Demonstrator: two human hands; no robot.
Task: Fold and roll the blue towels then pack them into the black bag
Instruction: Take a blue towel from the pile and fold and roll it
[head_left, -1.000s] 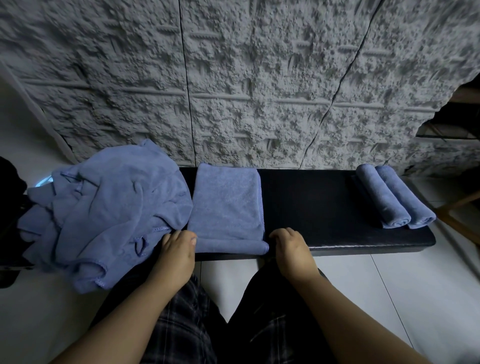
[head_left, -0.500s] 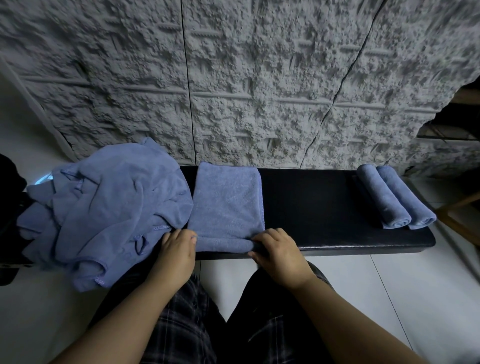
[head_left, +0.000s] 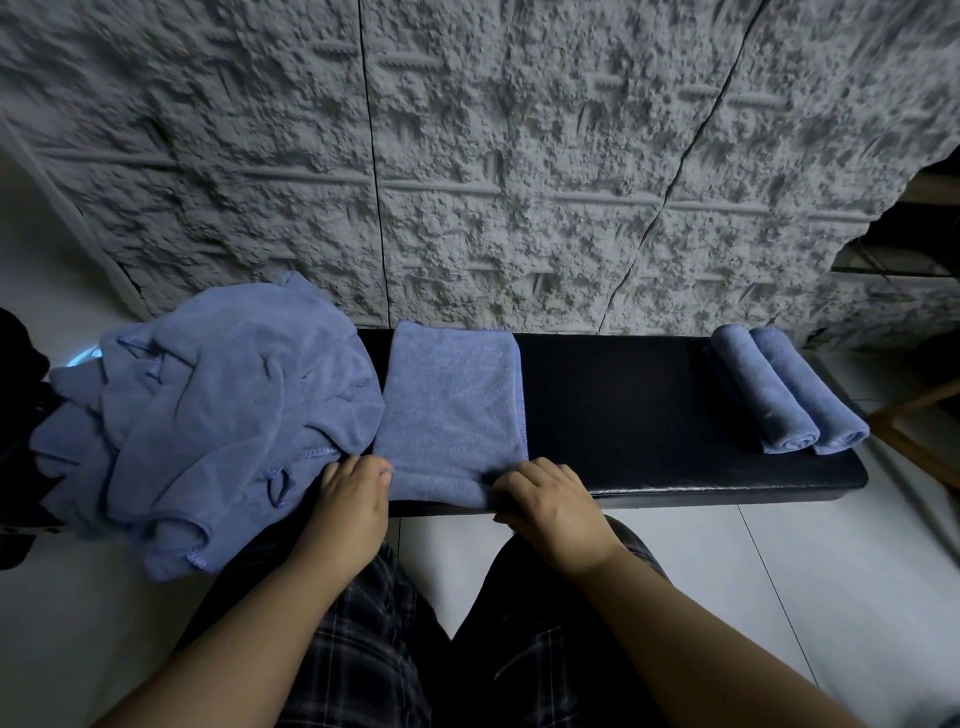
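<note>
Here, every place is being given relative to the folded towel.

Folded towel: a blue towel (head_left: 451, 410) is lying flat as a folded rectangle on the black counter (head_left: 623, 410), its far edge reaching the wall side and its near edge curling into the start of a roll at the counter's front edge.

Left hand: the left hand (head_left: 349, 499) is sitting at the near left corner of the folded towel, its grip clamping that corner with curled fingers; the fingertips are tucking against the rolled edge.

Right hand: the right hand (head_left: 553, 501) is sitting at the near right corner of the folded towel, fingers bent over the rolled edge and its grip pinching it.

Loose pile: a heap of crumpled blue towels (head_left: 208, 415) is lying just to the left of the folded towel, touching its left side and hanging over the counter's front edge toward the floor.

Rolled towels: two finished blue rolls (head_left: 784, 389) are lying side by side, touching each other, well apart to the right of the folded towel, near the counter's right end.

Bag: a dark shape (head_left: 15, 415) is showing at the frame's left edge, beyond the loose pile; whether it is the black bag cannot be told.

Wall: a rough grey textured wall (head_left: 493, 156) is rising right behind the folded towel's far edge.

Legs: plaid trousers (head_left: 363, 649) are showing below the folded towel, in front of the counter, over a pale tiled floor (head_left: 753, 571).
</note>
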